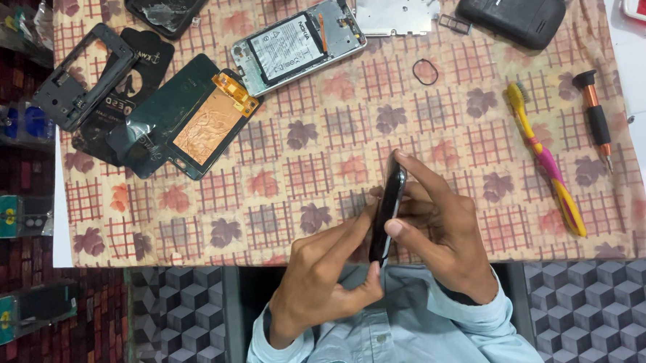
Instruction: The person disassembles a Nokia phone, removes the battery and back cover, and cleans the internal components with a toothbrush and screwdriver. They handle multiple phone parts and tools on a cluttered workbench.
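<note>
Close to our chest, over the near edge of the leaf-patterned checked tablecloth (323,174), we hold a slim black phone (388,215) edge-up. Our left hand (320,283) pinches its lower end, fingers curled shut around it; our right hand (441,231) clasps its upper part, thumb on the near edge and forefinger on the top tip. Right of us lie a yellow and pink toothbrush (547,161) and an orange-collared black screwdriver (596,119). Farther left rests a dark display panel with copper foil backing (197,125), beyond it an opened silver phone showing its battery (295,45), and a thick black handset (511,10) at the far edge.
</note>
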